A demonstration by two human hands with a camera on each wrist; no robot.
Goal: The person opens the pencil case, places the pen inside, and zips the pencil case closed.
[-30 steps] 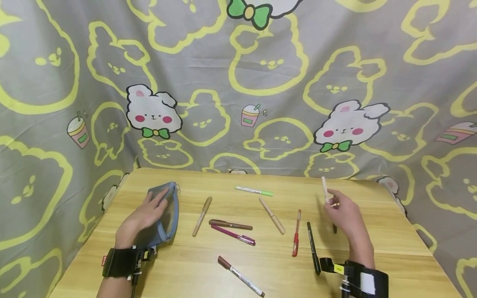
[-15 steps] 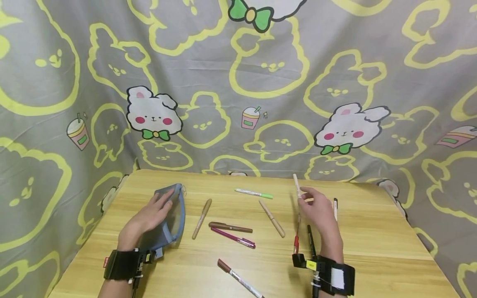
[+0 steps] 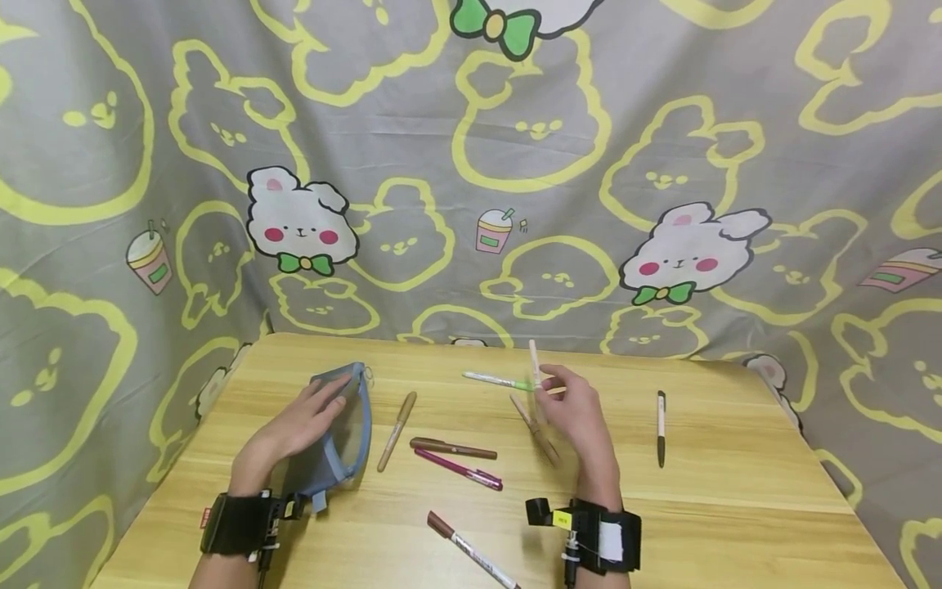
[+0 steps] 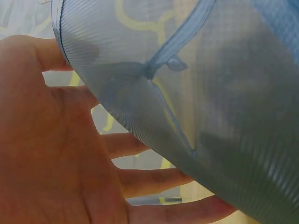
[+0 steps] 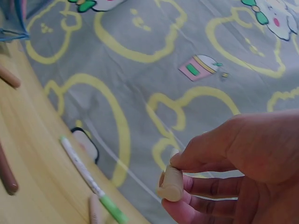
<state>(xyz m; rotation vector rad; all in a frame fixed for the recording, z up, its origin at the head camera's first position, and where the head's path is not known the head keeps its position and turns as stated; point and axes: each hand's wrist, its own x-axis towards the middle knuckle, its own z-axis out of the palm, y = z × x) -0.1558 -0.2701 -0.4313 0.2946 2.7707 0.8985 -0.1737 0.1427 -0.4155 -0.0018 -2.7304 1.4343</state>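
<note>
My left hand [image 3: 290, 425] rests on a blue mesh pencil case [image 3: 364, 429] at the left of the table, its fingers straight. In the left wrist view the fingers reach along the case's edge, partly behind the mesh [image 4: 224, 116]. Toward the back, my right hand [image 3: 577, 409] pinches a pale beige marker [image 3: 534, 356] upright between thumb and fingers. The right wrist view shows that marker's end and clip [image 5: 174, 182]. Beside the hand lie a green-capped marker [image 3: 489, 379] and a tan marker [image 3: 545, 442], both partly overlapped.
Left of centre lie a light-brown marker [image 3: 398, 429], a dark brown marker [image 3: 452, 448] and a magenta pen [image 3: 456, 468]. A brown-capped marker [image 3: 474, 552] is at the front, a black-and-white pen [image 3: 661, 429] at the right. A patterned curtain [image 3: 412, 139] stands behind.
My right hand has moved left with the beige marker, uncovering the black-and-white pen. Its arm now covers the red and black pens. The left hand and pencil case have shifted slightly right.
</note>
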